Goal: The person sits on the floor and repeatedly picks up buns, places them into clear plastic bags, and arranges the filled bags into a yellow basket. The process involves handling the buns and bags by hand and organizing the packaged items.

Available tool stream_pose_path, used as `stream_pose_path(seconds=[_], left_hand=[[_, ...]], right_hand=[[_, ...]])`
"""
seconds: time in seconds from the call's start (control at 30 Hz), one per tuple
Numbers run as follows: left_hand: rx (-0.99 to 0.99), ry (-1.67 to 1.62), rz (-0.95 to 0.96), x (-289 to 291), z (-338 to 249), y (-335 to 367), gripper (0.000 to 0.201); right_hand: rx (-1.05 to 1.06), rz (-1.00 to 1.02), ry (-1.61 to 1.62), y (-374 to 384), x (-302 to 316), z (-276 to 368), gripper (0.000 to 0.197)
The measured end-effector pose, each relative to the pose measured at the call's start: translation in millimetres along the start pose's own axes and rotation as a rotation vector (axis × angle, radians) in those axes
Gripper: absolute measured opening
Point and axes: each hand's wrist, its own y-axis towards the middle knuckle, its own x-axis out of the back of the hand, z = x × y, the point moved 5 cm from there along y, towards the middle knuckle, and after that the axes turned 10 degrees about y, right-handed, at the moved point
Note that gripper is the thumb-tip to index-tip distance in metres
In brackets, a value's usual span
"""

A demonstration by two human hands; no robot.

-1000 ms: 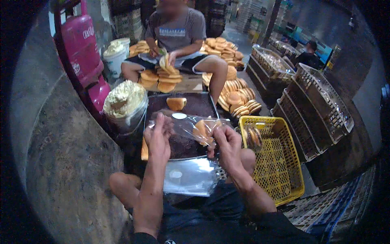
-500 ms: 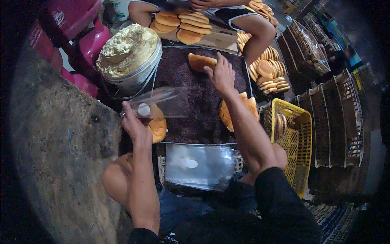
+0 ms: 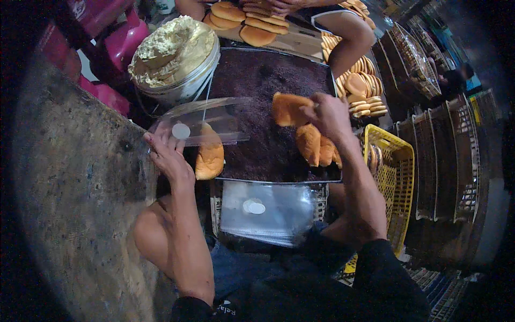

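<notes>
Dark tray [image 3: 268,155], seen from above

A cream bucket [image 3: 193,88] stands at the tray's far left, a yellow crate [image 3: 396,185] at its right. On my feed, my left grip [image 3: 170,158] holds a clear bag [image 3: 225,110] across the left edge, over a roll [image 3: 210,155]. My right grip [image 3: 328,115] pinches a bun [image 3: 291,109] above the tray's right half, beside other buns [image 3: 309,144]. Stacked bags [image 3: 268,222] lie in front.

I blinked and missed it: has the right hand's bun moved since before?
Yes: the bun has moved toward the near edge of the dark tray and slightly rightward.
</notes>
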Motion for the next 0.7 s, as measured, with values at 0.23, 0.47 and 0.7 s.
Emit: stream_pose_path(seconds=[0.23,0.47,0.7], left_hand=[[-0.046,0.107,0.085,-25,9,-11,0.074],[-0.119,0.211,0.157,-31,-12,-36,0.068],[-0.089,-0.055,0.682,-86,0,-127,0.073]], right_hand=[[-0.062,-0.069,0.191,-35,-23,-9,0.052],[-0.067,0.005,1.117,-142,87,-20,0.063],[-0.050,-0.007,1.171,-141,65,-5,0.066]])
